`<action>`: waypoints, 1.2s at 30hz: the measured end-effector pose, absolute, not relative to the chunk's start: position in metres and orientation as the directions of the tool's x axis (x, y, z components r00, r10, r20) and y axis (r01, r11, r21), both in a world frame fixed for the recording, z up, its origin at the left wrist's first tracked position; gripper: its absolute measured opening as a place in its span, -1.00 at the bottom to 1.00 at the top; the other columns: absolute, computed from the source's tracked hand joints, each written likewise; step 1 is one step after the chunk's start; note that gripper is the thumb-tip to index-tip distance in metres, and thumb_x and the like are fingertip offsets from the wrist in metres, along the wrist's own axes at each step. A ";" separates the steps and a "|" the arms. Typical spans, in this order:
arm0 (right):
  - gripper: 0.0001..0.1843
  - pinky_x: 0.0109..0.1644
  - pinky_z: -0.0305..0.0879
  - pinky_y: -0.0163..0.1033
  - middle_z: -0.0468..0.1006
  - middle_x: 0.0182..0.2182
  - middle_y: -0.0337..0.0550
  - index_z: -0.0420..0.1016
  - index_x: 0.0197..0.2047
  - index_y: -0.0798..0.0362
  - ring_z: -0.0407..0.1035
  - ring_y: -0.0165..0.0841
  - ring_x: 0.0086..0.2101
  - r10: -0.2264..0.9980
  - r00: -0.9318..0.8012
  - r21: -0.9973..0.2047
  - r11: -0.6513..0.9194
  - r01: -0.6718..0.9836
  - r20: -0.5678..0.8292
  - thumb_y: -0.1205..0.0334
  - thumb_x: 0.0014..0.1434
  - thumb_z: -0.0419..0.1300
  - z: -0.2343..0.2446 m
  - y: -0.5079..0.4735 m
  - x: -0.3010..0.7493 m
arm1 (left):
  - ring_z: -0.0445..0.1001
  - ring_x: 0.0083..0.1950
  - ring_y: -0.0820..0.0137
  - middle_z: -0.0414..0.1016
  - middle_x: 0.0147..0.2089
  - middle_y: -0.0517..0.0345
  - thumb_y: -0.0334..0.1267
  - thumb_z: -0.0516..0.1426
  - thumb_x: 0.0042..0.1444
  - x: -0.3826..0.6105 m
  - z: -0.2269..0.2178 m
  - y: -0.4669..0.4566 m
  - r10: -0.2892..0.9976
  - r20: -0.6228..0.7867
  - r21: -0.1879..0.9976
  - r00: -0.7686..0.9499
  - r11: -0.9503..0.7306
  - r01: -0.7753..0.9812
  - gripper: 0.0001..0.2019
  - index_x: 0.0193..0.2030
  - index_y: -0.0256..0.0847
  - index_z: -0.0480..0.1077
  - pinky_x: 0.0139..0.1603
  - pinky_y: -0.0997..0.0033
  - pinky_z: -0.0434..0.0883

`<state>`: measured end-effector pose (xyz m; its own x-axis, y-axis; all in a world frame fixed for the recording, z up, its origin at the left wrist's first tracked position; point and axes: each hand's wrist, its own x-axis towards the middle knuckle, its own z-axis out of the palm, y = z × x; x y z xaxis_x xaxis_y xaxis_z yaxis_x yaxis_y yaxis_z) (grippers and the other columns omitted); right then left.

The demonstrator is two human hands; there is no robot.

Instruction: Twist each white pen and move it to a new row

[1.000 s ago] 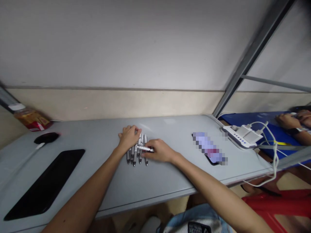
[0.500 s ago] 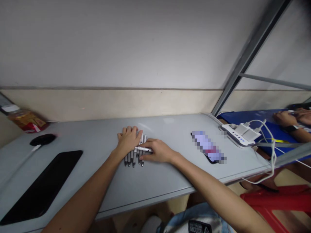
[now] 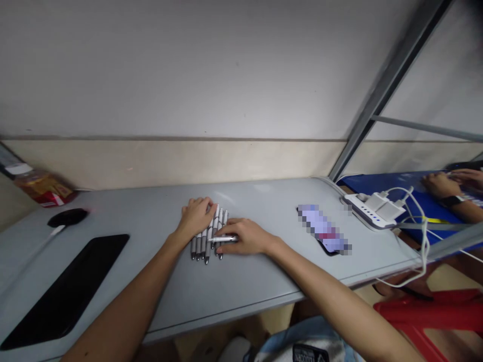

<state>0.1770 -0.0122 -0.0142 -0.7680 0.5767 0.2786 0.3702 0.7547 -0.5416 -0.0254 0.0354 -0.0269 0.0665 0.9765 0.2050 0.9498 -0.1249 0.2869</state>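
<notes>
A row of grey-and-white pens (image 3: pixel 207 240) lies side by side near the middle of the grey tabletop (image 3: pixel 264 281), tips pointing toward the near edge. The left hand (image 3: pixel 196 217) rests flat over the far ends of the row, fingers curled lightly on the barrels; its grip is loose, pressing rather than clasping. The right hand (image 3: pixel 245 236) sits just beside the row, its grip narrow, thumb and fingers pinching a single pen (image 3: pixel 222 239) laid crosswise over the others.

To the right on the tabletop lies a phone (image 3: pixel 324 235), its screen lit. Beyond it, at the tabletop's right end, a white power strip (image 3: pixel 372 211) carries white plugs and trailing cables (image 3: pixel 424 241). To the left lie a black tray (image 3: pixel 64 289), nothing visible in it, and a black computer mouse (image 3: pixel 68 217). A plastic packet (image 3: pixel 41 186) with red and yellow contents sits at the far left against the wall.

At the far right, over a blue surface (image 3: pixel 400 183), another person's hands (image 3: pixel 449 182) are at work, a dark watch on one wrist. A red chair (image 3: pixel 445 314) stands below.
</notes>
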 end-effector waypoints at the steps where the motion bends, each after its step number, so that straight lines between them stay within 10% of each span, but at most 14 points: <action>1: -0.58 -0.14 0.21 -0.30 0.52 -0.16 -0.12 0.51 0.01 -0.01 0.38 -0.34 -0.20 0.566 -0.774 -0.549 0.757 0.353 0.283 -0.03 0.13 0.24 -0.014 -0.012 0.178 | 0.32 0.00 0.08 0.48 -0.07 -0.03 0.00 -0.13 0.22 -0.026 -0.026 0.035 0.974 0.210 0.286 0.080 -0.139 0.948 -0.63 -0.19 -0.12 0.42 -0.03 0.03 0.24; 10: -0.62 -0.18 0.20 -0.29 0.54 -0.22 -0.13 0.52 -0.08 0.03 0.38 -0.34 -0.25 0.547 -0.777 -0.569 0.762 0.308 0.312 0.05 0.05 0.33 -0.015 -0.007 0.178 | 0.21 0.15 0.05 0.36 0.09 0.03 0.00 -0.08 0.22 -0.028 -0.030 0.035 0.961 0.202 0.279 0.186 -0.239 0.930 -0.57 0.19 0.09 0.30 0.09 -0.08 0.17; 36: -0.60 -0.04 0.27 -0.23 0.47 -0.09 -0.08 0.50 0.00 0.02 0.37 -0.30 -0.13 0.561 -0.754 -0.576 0.759 0.304 0.341 0.08 0.09 0.30 -0.017 -0.009 0.181 | 0.34 -0.01 0.15 0.49 -0.11 0.03 0.02 -0.07 0.22 -0.028 -0.025 0.034 0.962 0.235 0.321 0.142 -0.215 0.922 -0.65 -0.24 -0.12 0.43 -0.04 0.11 0.23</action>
<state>0.1807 -0.0086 -0.0165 -0.7541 0.5612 0.3412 0.3038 0.7587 -0.5763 -0.0276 0.0336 -0.0251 0.1419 0.9616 0.2351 0.9224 -0.2146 0.3210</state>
